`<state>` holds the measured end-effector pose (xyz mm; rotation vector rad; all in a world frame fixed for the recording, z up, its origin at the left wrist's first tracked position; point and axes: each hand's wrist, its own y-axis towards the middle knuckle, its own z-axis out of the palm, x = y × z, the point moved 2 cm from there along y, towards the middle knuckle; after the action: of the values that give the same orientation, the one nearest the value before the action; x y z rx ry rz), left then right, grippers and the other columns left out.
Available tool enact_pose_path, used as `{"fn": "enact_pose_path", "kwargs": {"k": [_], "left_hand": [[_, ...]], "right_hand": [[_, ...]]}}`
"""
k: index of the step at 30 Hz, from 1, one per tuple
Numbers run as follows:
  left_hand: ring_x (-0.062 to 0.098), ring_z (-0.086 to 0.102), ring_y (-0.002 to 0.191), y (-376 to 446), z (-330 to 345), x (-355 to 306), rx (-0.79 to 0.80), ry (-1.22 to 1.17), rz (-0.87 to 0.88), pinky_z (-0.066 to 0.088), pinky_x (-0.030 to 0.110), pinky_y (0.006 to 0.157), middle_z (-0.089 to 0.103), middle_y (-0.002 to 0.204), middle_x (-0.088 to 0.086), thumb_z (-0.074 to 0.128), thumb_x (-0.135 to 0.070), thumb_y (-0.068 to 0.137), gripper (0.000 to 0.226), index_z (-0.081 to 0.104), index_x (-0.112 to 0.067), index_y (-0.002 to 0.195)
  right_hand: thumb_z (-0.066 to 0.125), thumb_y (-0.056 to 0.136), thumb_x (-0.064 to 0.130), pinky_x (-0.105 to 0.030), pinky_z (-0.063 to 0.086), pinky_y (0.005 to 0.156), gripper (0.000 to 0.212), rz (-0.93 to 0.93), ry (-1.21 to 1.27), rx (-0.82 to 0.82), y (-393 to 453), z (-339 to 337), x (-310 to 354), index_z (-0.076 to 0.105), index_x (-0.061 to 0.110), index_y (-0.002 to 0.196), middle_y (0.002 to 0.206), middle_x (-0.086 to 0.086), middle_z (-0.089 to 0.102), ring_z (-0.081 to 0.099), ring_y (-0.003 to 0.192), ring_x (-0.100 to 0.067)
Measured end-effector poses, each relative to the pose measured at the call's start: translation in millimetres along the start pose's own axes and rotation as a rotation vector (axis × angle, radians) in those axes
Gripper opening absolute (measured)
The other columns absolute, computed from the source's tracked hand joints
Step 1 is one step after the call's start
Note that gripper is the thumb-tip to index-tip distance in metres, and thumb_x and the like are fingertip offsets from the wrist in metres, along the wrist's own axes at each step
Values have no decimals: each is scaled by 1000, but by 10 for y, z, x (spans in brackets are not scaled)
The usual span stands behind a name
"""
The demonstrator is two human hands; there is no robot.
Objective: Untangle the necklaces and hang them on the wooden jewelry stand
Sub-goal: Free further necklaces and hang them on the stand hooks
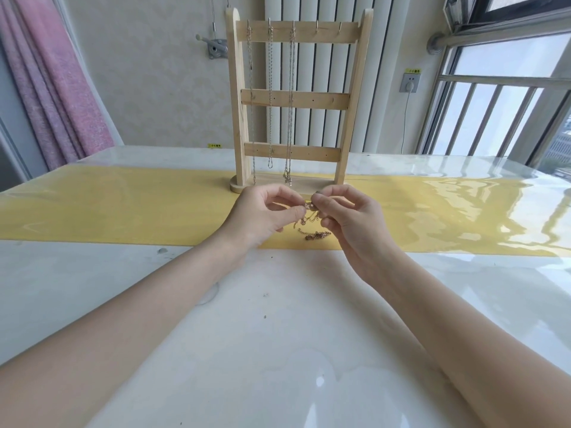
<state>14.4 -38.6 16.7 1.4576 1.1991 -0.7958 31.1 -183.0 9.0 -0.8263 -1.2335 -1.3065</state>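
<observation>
Both hands pinch gold chain [310,218] mid-air: left hand [262,213] & right hand [349,217] at its top, rest dangling to the runner [123,208]. Stand [295,100] straight ahead; free hooks on right side, so right hand's nearer.

Both hands, left hand [265,211] and right hand [349,217], pinch a gold necklace [312,225] before the wooden stand [295,100], where three chains [270,97] hang.

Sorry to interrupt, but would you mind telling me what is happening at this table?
A person is untangling a gold chain necklace, pinching it with the left hand and the right hand above the yellow runner. Three silver necklaces already hang from the top hooks of the wooden jewelry stand; its two rightmost hooks are free.
</observation>
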Motion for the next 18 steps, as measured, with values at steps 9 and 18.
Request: {"fn": "enact_pose_path", "kwargs": {"k": [9,18], "left_hand": [[-5,57,62,33,-38,45,10,-50,-52,45,11,55,66,71,-9,69,-12,83,5,69,-17,82],[-4,56,55,44,-30,-2,-30,68,-48,45,11,53,68,63,-9,70,-7,81,12,69,-17,75]], "right_hand": [[69,84,3,-23,41,63,24,69,62,-32,14,76,-58,49,15,89,64,2,64,44,53,-10],[67,84,-2,-17,42,53,25,-134,-184,-52,-18,86,2,49,16,90,60,7,63,52,50,-2]]}}
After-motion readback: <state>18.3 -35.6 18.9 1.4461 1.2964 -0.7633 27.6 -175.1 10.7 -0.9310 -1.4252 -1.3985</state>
